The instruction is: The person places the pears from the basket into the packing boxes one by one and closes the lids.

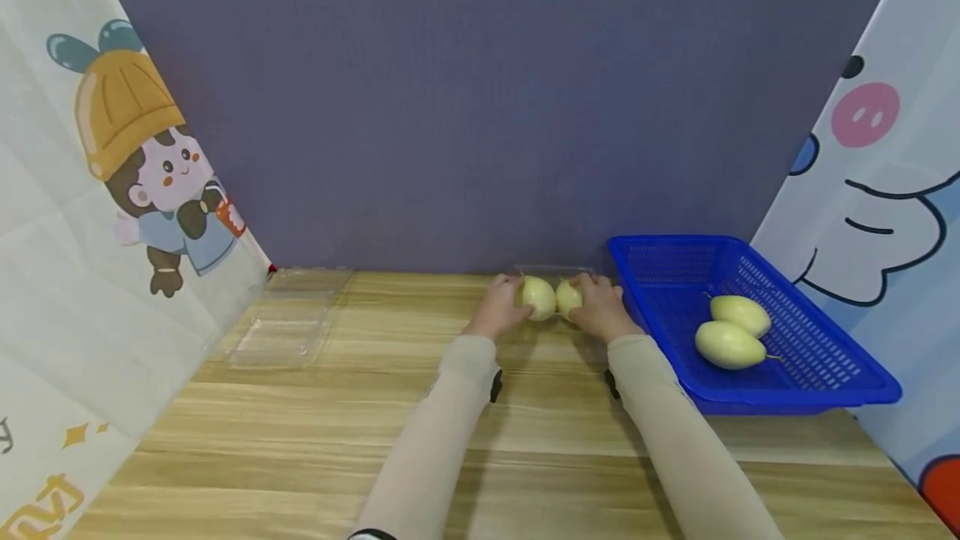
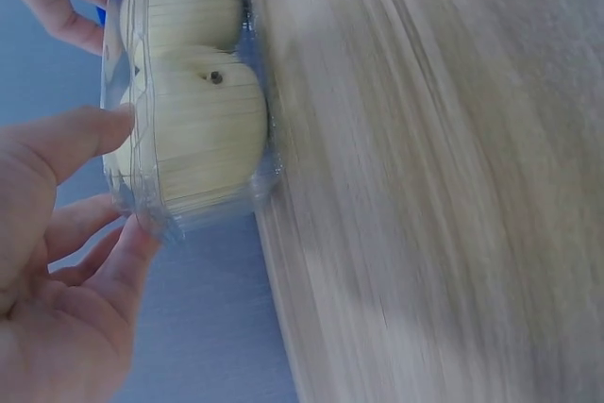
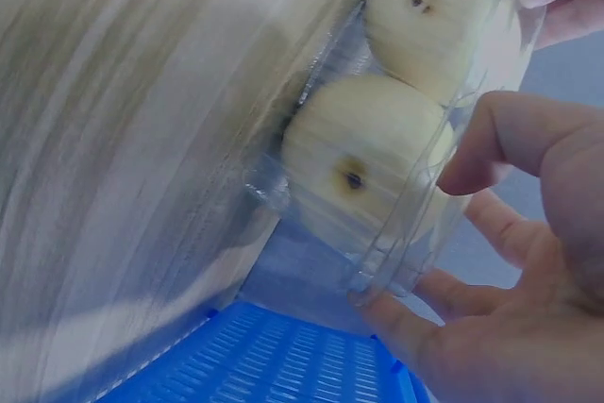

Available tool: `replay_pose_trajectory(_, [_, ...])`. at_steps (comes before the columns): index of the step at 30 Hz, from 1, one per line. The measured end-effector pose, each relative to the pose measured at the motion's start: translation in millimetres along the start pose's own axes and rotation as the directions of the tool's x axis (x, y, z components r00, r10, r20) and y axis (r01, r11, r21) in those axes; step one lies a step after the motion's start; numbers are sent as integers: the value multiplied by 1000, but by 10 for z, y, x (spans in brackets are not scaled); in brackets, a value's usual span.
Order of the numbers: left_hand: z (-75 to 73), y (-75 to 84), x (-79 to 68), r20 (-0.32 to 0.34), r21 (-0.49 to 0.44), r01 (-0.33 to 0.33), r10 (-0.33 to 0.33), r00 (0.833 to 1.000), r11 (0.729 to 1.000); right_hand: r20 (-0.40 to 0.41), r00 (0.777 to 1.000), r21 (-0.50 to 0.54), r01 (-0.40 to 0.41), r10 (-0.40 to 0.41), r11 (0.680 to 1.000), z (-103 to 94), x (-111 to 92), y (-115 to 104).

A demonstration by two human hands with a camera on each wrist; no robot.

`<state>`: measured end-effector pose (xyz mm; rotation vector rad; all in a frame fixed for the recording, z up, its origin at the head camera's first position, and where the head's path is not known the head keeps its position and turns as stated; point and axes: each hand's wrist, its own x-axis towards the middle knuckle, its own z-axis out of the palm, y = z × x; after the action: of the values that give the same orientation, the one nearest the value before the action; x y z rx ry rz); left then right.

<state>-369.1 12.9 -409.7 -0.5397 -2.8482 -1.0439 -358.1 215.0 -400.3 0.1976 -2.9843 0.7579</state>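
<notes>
A clear plastic clamshell box [image 3: 387, 266] stands at the table's back edge with two pale yellow pears inside, one on the left [image 1: 537, 298] and one on the right [image 1: 568, 299]. My left hand [image 1: 498, 307] pinches the box's left end at the rim, thumb on the near side and fingers round the end. At the opposite end, my right hand [image 1: 602, 309] grips the rim the same way, its thumb [image 3: 467, 162] bent against the plastic. In the wrist views, the pears' dark blossom ends face the near wall.
To the right is a blue perforated basket [image 1: 787, 397] holding two more pears, one nearer [image 1: 729, 346] and one behind [image 1: 740, 312]. Another clear plastic box [image 1: 281, 336] lies at the far left of the wooden table [image 1: 300, 457]. A dark grey panel [image 1: 465, 107] rises behind.
</notes>
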Motion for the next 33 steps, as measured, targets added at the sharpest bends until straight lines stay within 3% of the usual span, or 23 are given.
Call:
replay_pose_trajectory(12, [40,13,73,-17,23,32,-31,999,999,13,999,12,-29,29,1000,17,92,37])
replay_pose_trajectory(26, [87,-6,114,-50,71,24,-21,999,997,41,997,1,-66,66,998,38,160,51])
replay_pose_trajectory(33, [80,25,94,-64,84,-12,17,998,996,43,997,-27,-68,69,997,39,136,31])
